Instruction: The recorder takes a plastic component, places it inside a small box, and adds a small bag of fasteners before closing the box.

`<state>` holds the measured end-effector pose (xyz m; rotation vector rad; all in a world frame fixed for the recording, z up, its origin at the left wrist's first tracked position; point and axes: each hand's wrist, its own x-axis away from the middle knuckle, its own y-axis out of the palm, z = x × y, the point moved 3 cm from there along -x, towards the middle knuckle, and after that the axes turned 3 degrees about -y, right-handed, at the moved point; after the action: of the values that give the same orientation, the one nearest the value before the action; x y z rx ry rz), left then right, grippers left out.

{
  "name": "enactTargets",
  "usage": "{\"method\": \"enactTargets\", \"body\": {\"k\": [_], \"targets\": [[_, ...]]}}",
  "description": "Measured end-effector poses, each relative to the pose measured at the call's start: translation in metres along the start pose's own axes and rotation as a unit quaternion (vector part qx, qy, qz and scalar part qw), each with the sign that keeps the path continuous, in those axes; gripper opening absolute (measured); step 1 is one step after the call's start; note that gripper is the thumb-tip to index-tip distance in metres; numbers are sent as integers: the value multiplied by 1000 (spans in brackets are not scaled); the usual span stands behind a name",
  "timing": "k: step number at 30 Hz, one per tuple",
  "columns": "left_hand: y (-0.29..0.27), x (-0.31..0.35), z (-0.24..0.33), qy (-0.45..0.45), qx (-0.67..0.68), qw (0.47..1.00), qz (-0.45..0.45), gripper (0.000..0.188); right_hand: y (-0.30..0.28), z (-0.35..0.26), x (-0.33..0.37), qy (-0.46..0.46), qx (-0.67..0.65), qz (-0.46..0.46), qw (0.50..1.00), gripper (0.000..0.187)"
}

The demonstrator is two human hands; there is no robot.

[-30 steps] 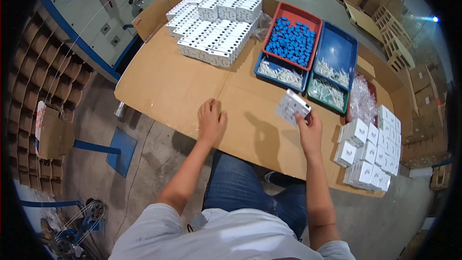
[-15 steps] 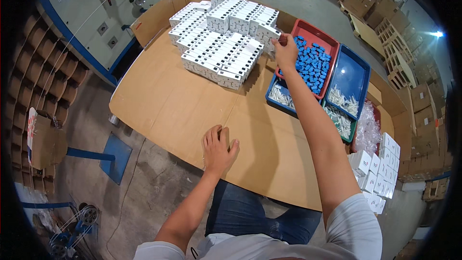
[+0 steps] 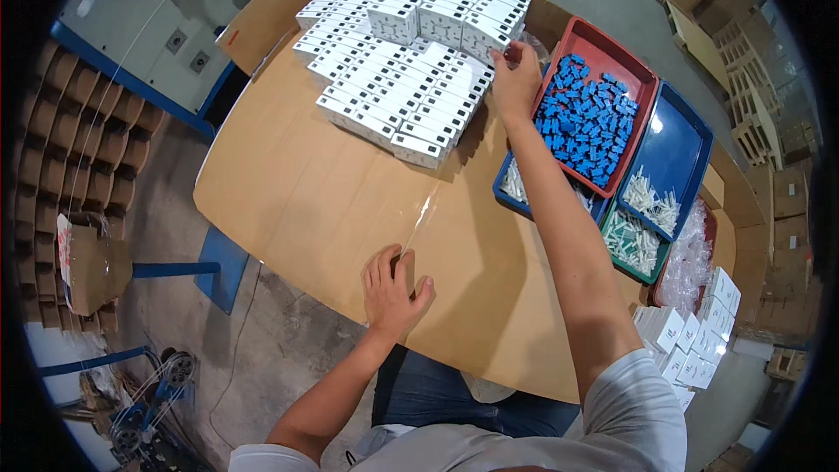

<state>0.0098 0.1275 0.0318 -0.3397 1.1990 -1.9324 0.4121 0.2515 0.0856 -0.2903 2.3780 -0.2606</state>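
My right hand (image 3: 517, 79) reaches to the far side of the table, fingers curled at the near right corner of a small white box (image 3: 482, 38). That box stands at the right end of the raised top row of a large stack of white boxes (image 3: 384, 92), each with a small dark square on it. My left hand (image 3: 395, 290) rests on the cardboard-covered table (image 3: 288, 210) near its front edge, holding nothing, fingers slightly bent and thumb apart. Right beside my right forearm, a red tray (image 3: 645, 79) holds many blue plastic pieces (image 3: 587, 118).
Right of the red tray, a blue tray (image 3: 686, 135) and a green tray (image 3: 648, 275) contain white plugs. Clear plastic bags (image 3: 686, 258) lie beyond them. More white boxes (image 3: 695, 341) are piled at the right edge. A raised cardboard rim (image 3: 743, 201) borders the table.
The view has shifted, with the stack and trays appearing slightly larger. The white box at my right hand now sits flush with the row. My left hand stays on the table.
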Motion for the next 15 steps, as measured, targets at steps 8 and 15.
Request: {"method": "enactTargets", "body": {"k": [8,15], "targets": [[2,-5,2,-4,-23,999,-25,54,3,-6,-4,25,-42,-12,999,32],[6,-7,0,-7,-28,999,-43,56,7,-7,-9,48,-23,-19,998,34]]}}
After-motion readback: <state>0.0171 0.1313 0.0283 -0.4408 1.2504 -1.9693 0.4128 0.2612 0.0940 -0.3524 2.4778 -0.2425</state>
